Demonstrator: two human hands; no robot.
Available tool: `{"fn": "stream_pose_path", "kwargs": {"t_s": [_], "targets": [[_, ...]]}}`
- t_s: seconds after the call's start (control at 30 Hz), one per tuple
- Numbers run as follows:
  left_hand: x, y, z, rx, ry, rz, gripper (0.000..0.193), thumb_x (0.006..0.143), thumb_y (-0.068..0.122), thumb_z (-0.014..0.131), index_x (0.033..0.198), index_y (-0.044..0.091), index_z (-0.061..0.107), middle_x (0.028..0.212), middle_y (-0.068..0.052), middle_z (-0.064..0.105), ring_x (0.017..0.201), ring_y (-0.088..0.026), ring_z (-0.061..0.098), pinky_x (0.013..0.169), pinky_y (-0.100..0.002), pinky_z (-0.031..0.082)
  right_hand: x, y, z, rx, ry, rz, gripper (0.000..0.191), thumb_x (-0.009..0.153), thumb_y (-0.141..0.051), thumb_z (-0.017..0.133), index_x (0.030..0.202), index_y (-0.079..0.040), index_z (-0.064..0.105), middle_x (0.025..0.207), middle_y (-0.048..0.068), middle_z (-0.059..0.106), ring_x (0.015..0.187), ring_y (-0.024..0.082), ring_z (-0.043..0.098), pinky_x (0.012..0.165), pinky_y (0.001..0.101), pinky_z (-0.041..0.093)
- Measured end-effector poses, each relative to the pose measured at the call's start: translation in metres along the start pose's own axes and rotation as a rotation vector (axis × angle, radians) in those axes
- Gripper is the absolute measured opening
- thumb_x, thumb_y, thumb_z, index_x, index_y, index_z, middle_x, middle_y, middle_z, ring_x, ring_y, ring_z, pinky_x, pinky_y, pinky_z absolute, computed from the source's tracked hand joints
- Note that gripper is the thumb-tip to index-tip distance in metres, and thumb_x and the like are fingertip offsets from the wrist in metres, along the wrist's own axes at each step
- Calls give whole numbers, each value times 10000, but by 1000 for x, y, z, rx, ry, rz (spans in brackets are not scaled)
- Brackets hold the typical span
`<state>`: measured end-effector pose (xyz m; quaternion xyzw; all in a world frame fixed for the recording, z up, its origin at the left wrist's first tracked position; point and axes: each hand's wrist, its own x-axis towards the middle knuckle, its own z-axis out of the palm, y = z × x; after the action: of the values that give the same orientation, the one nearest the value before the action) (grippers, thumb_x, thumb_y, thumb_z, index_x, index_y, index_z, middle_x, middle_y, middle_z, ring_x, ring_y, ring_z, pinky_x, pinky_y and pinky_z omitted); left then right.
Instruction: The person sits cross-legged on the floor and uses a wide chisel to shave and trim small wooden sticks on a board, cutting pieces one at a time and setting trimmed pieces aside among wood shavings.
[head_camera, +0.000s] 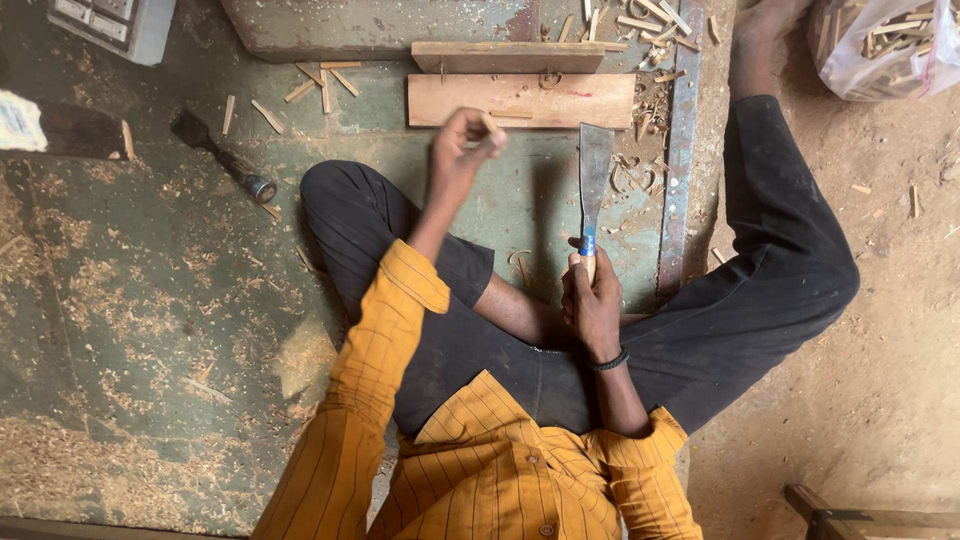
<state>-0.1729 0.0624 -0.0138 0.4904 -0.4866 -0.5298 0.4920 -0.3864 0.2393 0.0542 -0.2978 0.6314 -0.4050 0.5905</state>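
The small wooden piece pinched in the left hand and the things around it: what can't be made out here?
Head view only:
- Small pale wooden piece: mostly covered by the left hand; its length is hidden.
- Wooden handle of the flat steel blade: wrapped by the right hand.
- Clear plastic bag of wood offcuts: cut off by the top edge.
- Grey box: cut off at the top-left corner.

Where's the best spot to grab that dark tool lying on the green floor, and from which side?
Probably the round handle near its metal-capped end. The dark tool lies flat and diagonal, its wide blade toward the upper left and the cap toward the lower right. Coming from above, across the handle, keeps fingers off the blade. The left hand is nearer; the right hand grips the knife.
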Motion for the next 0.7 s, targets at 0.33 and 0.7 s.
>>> {"fn": "stream_pose_path", "kwargs": {"t_s": [0.33,0.7], "targets": [[57,39,-174,286,503,-140,242,904,70,687,1144,52,670,1019,-65,709,846,-144,723,625,-270,655,1,-1,0,44,-11,18,336,1063,-239,513,1354,-79,563,596,-32,460,407,51,397,348,250,333],[92,57,-51,526,103,185,248,901,33,766,1134,102,714,1092,-29,741,972,-125,725,882,-278,607,6,-3,1,176,-12,84,318,1060,-259,520,1323,-88,570,586,-43,423,409,47,361,351,243,307]]}}
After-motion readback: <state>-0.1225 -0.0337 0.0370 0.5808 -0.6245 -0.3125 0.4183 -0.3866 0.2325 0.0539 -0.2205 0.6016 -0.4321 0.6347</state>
